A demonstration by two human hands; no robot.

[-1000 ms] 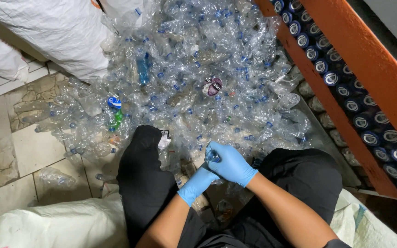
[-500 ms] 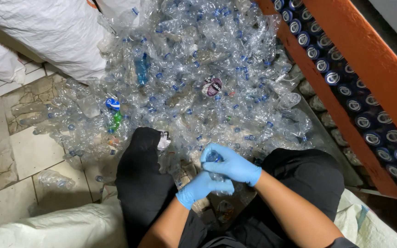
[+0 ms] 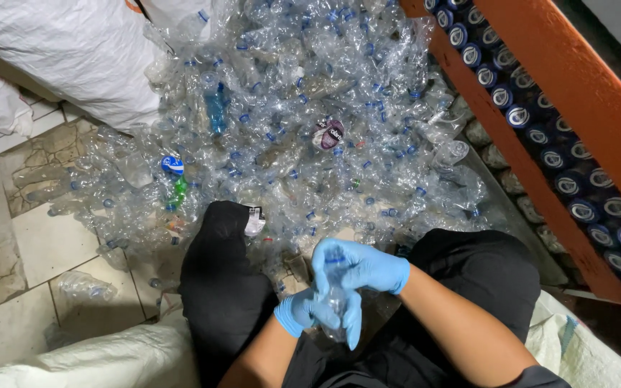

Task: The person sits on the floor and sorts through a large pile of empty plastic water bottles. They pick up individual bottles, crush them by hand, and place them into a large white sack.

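I sit with my knees apart, both hands in blue gloves. Between my knees my left hand grips the body of a clear crushed plastic bottle. My right hand closes over the bottle's top end, where a blue cap shows. Right in front of my knees spreads a large heap of crushed clear bottles, many with blue caps.
White woven sacks lie at the upper left and under my legs. An orange metal rack with rows of dark cans runs along the right. Tiled floor with a few stray bottles lies to the left.
Both hands have drawn back toward my body with the bottle. My right hand now sits over the bottle's cap end, and my left hand has closed further round its body.
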